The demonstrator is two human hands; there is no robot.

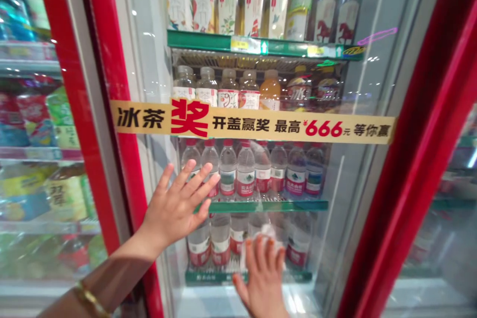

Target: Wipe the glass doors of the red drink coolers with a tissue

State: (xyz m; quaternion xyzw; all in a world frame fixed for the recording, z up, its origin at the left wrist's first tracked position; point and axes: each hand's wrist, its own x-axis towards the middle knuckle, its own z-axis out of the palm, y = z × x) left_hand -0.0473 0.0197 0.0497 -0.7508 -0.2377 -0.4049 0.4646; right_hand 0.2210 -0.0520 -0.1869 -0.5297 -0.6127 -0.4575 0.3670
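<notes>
My left hand (175, 203) is open, its fingers spread near the left side of a cooler's glass door (346, 169), and a gold bangle (91, 300) circles that wrist. Lower and to the right, my right hand (263, 273) lies flat with its palm toward the glass. Beneath its fingers it holds a crumpled white cloth (269, 231) against the pane; most of the cloth is hidden by the hand. A faint smeary streak runs up the glass above it. A yellow banner strip (242, 121) with printed characters crosses the door above both hands.
Behind the glass, shelves hold tea bottles (228, 10), orange and dark drinks, and red-capped water bottles (246, 174). Red door frames (406, 144) stand at both sides. Another drinks cooler (37, 154) is at the left, and more shelving shows dimly at the right.
</notes>
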